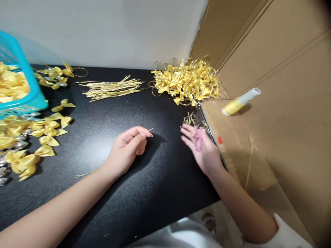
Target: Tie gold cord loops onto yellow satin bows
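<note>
Over the middle of the black table, my left hand is closed in a pinch, with a short end of gold twist tie poking out past the fingertips. To the right, my right hand is blurred by motion. Pink scissors hang by their loop handle about its fingers; the blades are hidden. Just beyond that hand lie short gold tie clippings. A bundle of long gold twist ties rests further back, and a single tie lies by my left forearm.
Yellow ribbon bows on gold rings are heaped at the back right. On the left stand a turquoise basket of yellow ribbon and loose yellow bows with silvery beads. A yellow-and-white roll rests on cardboard beyond the table's right edge.
</note>
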Available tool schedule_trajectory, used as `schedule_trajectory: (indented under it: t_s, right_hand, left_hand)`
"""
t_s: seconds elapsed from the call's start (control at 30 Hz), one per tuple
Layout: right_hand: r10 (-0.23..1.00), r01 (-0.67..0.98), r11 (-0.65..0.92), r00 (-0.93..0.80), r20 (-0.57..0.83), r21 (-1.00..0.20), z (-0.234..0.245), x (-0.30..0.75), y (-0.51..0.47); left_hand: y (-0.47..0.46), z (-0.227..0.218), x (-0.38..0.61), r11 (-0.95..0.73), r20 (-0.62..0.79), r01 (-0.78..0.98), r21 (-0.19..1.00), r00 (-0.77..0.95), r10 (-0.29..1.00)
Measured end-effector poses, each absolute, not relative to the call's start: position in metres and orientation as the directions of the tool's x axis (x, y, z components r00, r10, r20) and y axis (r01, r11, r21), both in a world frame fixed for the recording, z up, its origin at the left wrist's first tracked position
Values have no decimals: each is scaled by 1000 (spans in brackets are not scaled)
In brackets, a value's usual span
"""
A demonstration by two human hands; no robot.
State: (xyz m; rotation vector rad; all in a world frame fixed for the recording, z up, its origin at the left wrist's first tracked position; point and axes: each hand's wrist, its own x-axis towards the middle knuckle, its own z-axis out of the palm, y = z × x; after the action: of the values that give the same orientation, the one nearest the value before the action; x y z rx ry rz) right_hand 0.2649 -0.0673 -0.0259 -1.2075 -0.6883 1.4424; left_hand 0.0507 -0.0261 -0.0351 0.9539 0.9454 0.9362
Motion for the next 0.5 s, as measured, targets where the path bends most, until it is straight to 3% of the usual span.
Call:
schedule_trajectory:
  t_s: [0.1,0.17,0.23,0.37,0.5]
  right_hand:
    - [933,131,-195,330,-142,-972,-24,309,-70]
    - [931,580,-159,357,73,-799,-24,338,-72]
    - [924,824,-156,317,214,-545,-26,359,-73]
    - [938,943,-229,281,205,-243,-32,371,-66]
    - [939,951,-282,300,168,-124,-31,364,-59]
  left_hand:
    - [-25,-34,51,287,-217,-192,939,318,923]
    - [-24,-34,50,277,-213,-166,946,324,922]
    - [-23,-35,50,275,-214,-154,949,327,921]
    - [-22,-35,51,282,-206,-195,939,339,918]
    - [-21,-29,52,340,-236,-240,909,377,896]
